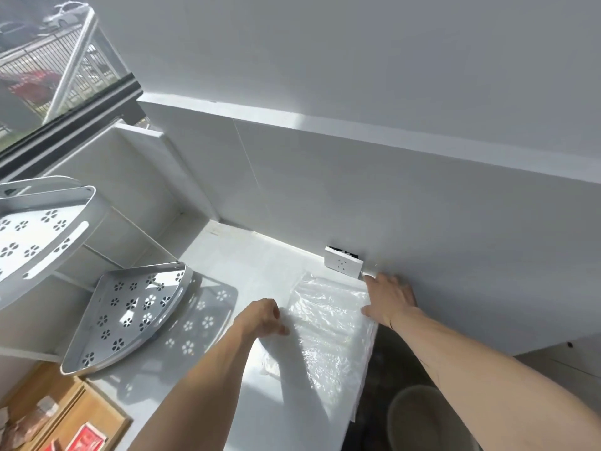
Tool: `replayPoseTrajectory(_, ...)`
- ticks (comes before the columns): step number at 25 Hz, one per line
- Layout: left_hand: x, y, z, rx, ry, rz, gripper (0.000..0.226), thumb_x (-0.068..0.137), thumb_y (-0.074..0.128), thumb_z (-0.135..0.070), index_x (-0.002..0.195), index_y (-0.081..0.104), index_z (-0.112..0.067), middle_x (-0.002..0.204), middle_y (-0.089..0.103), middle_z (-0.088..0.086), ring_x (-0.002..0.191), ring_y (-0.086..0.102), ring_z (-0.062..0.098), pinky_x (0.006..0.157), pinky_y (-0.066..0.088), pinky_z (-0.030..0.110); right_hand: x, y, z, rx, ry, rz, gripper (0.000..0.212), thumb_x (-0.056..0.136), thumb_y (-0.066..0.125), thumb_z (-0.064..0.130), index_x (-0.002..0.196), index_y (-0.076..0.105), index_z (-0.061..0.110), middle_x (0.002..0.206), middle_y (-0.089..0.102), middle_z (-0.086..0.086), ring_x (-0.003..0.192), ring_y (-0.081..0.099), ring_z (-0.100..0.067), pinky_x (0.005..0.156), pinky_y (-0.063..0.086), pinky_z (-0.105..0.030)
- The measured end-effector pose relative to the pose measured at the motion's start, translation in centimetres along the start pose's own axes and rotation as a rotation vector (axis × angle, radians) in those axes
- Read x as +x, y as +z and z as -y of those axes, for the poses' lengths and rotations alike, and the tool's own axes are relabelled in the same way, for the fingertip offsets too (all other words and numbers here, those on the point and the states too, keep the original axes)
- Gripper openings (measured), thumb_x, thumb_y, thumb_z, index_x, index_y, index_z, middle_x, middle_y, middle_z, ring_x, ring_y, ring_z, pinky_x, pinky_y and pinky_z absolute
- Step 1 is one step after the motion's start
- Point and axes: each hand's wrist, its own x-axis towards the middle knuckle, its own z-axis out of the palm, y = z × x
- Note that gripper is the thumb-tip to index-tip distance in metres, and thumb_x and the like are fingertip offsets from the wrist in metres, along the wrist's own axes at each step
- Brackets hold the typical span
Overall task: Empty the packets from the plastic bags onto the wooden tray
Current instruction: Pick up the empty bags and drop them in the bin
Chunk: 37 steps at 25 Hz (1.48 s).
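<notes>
A stack of clear, crinkled plastic bags (328, 323) lies flat on the white counter (247, 271) by the wall. My left hand (260, 319) has curled fingers that pinch the stack's left edge. My right hand (388, 299) lies flat with spread fingers on the stack's far right corner, close to the wall. At the bottom left, a wooden tray (107, 415) holds a red packet (86, 439) and brownish packets (29, 424).
A white tiered corner rack (130, 314) with flower-shaped holes stands on the counter's left side; its upper shelf (35, 232) juts toward me. A wall socket (343, 263) sits behind the bags. A round bin (426, 418) stands below the counter's right edge. A window is far left.
</notes>
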Motion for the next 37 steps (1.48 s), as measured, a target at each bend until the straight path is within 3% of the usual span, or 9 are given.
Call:
replayPoseTrajectory(2, 0.4, 0.4, 0.0, -0.066, -0.010, 0.000, 0.026, 0.071, 0.079, -0.031, 0.089, 0.063, -0.020, 0.092, 0.063, 0.001, 0.084, 0.057, 0.019, 0.070, 0.046, 0.027, 0.1, 0.7, 0.3, 0.036, 0.040, -0.001, 0.060, 0.085, 0.062, 0.030, 0.140, 0.040, 0.021, 0.134, 0.044, -0.007, 0.128, 0.043, -0.028, 0.097, 0.043, -0.043)
replayPoseTrajectory(5, 0.2, 0.6, -0.1, -0.148, -0.028, -0.008, 0.019, 0.073, 0.076, -0.021, 0.089, 0.065, -0.020, 0.090, 0.062, 0.001, 0.084, 0.057, 0.019, 0.066, 0.045, 0.024, 0.4, 0.8, 0.3, 0.030, 0.043, -0.013, 0.054, 0.084, 0.061, 0.021, 0.135, 0.043, 0.023, 0.131, 0.045, -0.007, 0.125, 0.045, -0.028, 0.096, 0.044, -0.041)
replayPoseTrajectory(9, -0.7, 0.9, -0.2, -0.188, -0.021, -0.079, 0.011, 0.079, 0.063, -0.014, 0.087, 0.059, -0.020, 0.088, 0.061, 0.002, 0.083, 0.056, 0.020, 0.065, 0.044, 0.025, 0.2, 0.5, -0.2, -0.087, 0.037, -0.053, 0.039, 0.089, 0.045, 0.008, 0.124, 0.059, 0.020, 0.125, 0.054, -0.005, 0.119, 0.050, -0.028, 0.094, 0.043, -0.038)
replayPoseTrajectory(14, -2.4, 0.6, -0.2, -0.220, 0.007, -0.090, 0.011, 0.080, 0.060, -0.012, 0.087, 0.057, -0.019, 0.088, 0.061, 0.002, 0.078, 0.059, 0.021, 0.062, 0.049, 0.026, -1.9, -0.1, -1.5, -0.003, 0.054, -0.016, 0.037, 0.088, 0.042, 0.007, 0.115, 0.064, 0.019, 0.123, 0.064, -0.004, 0.112, 0.061, -0.026, 0.091, 0.050, -0.035)
replayPoseTrajectory(24, -6.3, 3.0, -2.5, -0.340, 0.164, -0.095, 0.014, 0.081, 0.061, -0.010, 0.075, 0.056, -0.022, 0.075, 0.062, 0.000, 0.058, 0.055, 0.014, 0.060, 0.047, 0.022, -10.1, 0.3, -5.0, 0.096, 0.183, -0.107, 0.029, 0.092, 0.041, 0.011, 0.109, 0.063, 0.020, 0.115, 0.068, -0.007, 0.105, 0.064, -0.028, 0.088, 0.052, -0.034)
replayPoseTrajectory(27, -7.3, 3.8, -3.2, -0.426, 0.200, -0.079, 0.013, 0.084, 0.059, -0.008, 0.076, 0.056, -0.018, 0.076, 0.063, 0.002, 0.057, 0.058, 0.018, 0.050, 0.044, 0.019, -12.7, 0.8, -6.5, 0.085, 0.241, -0.105, 0.027, 0.091, 0.041, 0.009, 0.101, 0.062, 0.022, 0.114, 0.068, -0.007, 0.104, 0.064, -0.027, 0.087, 0.053, -0.034)
replayPoseTrajectory(29, -7.6, 4.7, -4.0, -0.458, 0.225, -0.047, 0.010, 0.085, 0.058, -0.008, 0.078, 0.055, -0.015, 0.076, 0.063, 0.003, 0.056, 0.059, 0.019, 0.048, 0.043, 0.019, -14.6, 1.1, -7.8, 0.080, 0.294, -0.108, 0.029, 0.091, 0.042, 0.010, 0.106, 0.064, 0.020, 0.116, 0.068, -0.008, 0.106, 0.064, -0.028, 0.088, 0.052, -0.033)
replayPoseTrajectory(37, -9.0, 9.6, -10.6, -0.357, 0.411, -0.018, 0.008, 0.087, 0.055, -0.015, 0.080, 0.055, -0.019, 0.083, 0.069, 0.007, 0.064, 0.066, 0.024, 0.066, 0.053, 0.031, -22.2, 3.8, -13.0, 0.118, 0.479, -0.131, 0.030, 0.094, 0.042, 0.012, 0.110, 0.065, 0.019, 0.118, 0.067, -0.009, 0.109, 0.064, -0.030, 0.085, 0.050, -0.031)
